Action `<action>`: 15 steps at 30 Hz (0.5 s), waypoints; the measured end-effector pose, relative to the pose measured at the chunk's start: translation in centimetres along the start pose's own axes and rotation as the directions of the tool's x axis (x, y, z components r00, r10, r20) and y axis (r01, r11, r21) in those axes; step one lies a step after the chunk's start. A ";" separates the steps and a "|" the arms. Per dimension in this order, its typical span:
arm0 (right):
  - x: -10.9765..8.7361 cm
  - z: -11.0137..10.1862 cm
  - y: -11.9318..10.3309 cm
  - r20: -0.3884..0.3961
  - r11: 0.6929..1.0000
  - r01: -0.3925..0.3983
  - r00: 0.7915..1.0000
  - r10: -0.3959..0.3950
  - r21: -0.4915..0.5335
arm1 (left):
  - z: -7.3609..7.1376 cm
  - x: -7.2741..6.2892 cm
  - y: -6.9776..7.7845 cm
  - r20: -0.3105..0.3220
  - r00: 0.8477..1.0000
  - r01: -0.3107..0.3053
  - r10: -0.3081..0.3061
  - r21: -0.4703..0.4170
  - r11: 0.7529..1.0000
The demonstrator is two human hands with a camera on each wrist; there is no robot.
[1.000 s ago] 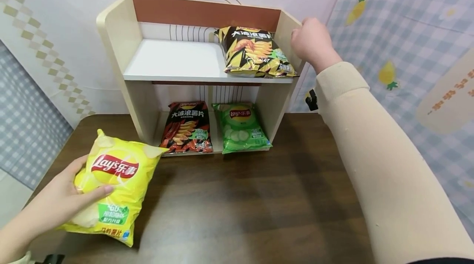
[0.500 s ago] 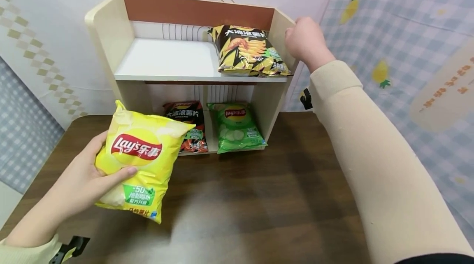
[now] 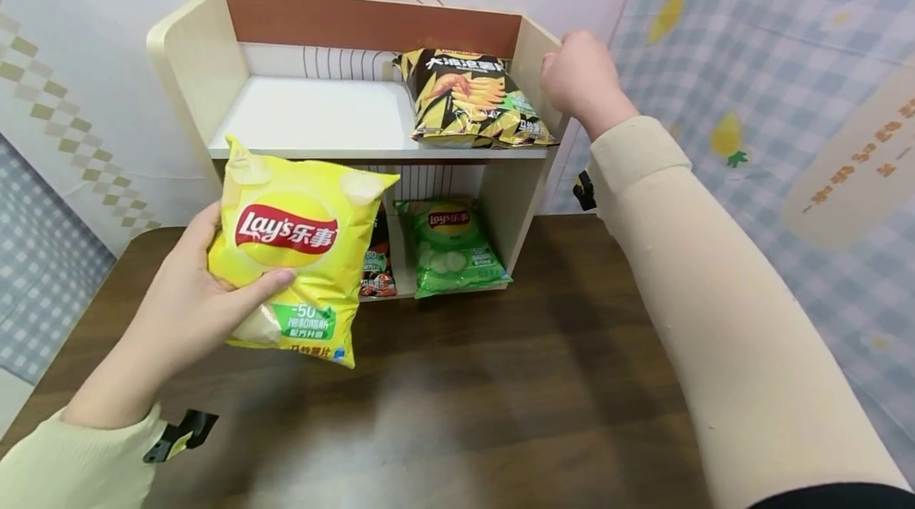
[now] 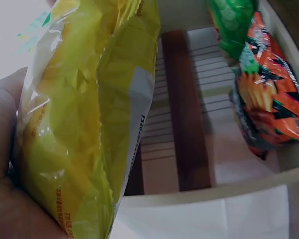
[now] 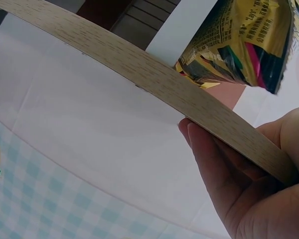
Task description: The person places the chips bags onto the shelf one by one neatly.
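Note:
My left hand (image 3: 207, 287) grips a yellow Lay's chip bag (image 3: 293, 199) by its left side, thumb across the front. In the head view the bag is raised before the left half of a two-tier shelf (image 3: 314, 116), overlapping the upper board's edge. My right hand (image 3: 582, 80) holds the top of the shelf's right side panel (image 5: 154, 74), fingers on the outer face in the right wrist view. A black-and-yellow chip bag (image 3: 468, 100) lies on the upper board at the right, beside that panel.
On the lower tier lie a green Lay's bag (image 3: 453, 247) at right and a red-and-black chip bag (image 4: 269, 94), mostly hidden behind the yellow one in the head view. The shelf stands on a dark wooden table (image 3: 457, 398) against a curtain (image 3: 750, 56).
My left hand has lifted the yellow chip bag up and to the right, from over the table's left side to before the shelf. The right hand keeps its hold on the side panel.

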State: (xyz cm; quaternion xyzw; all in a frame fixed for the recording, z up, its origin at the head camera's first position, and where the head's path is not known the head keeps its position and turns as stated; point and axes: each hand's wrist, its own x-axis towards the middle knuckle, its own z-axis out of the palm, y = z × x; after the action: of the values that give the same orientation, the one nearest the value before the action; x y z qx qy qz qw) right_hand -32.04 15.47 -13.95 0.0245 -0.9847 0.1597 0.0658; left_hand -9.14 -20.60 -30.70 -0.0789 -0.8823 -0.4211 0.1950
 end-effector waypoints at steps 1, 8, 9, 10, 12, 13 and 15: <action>0.0 0.0 0.0 0.002 1.000 -0.003 1.000 0.003 0.003 | 0.1 0.3 0.2 -0.006 1.000 -0.008 0.008 -0.001 1.000; 0.0 -0.1 0.1 -0.002 1.000 -0.015 1.000 0.015 0.023 | 0.1 2.9 2.2 -0.089 0.994 -0.059 0.057 -0.011 0.998; 0.0 -0.1 0.1 -0.003 1.000 -0.015 1.000 0.015 0.026 | 0.1 3.3 2.5 -0.103 0.993 -0.059 0.057 -0.016 0.998; 0.0 -0.1 0.1 -0.002 0.999 -0.017 1.000 0.017 0.030 | 0.0 3.7 2.8 -0.118 0.992 -0.055 0.053 -0.017 0.998; 0.0 0.0 0.1 -0.002 0.999 -0.017 1.000 0.017 0.033 | -0.1 4.4 3.2 -0.136 0.990 -0.049 0.046 -0.023 0.999; 0.0 0.0 0.1 -0.002 0.999 -0.018 1.000 0.018 0.033 | -0.2 4.8 3.4 -0.145 0.989 -0.046 0.042 -0.025 0.999; 0.0 0.0 0.0 -0.005 0.999 -0.016 1.000 0.017 0.028 | -0.4 5.5 3.8 -0.166 0.986 -0.042 0.037 -0.027 0.999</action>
State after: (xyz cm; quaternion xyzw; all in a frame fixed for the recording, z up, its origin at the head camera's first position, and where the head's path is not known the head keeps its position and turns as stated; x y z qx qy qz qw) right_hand -32.09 15.50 -13.97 0.0169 -0.9823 0.1739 0.0668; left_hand -12.91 -18.66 -25.48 -0.0642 -0.8548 -0.4357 0.2744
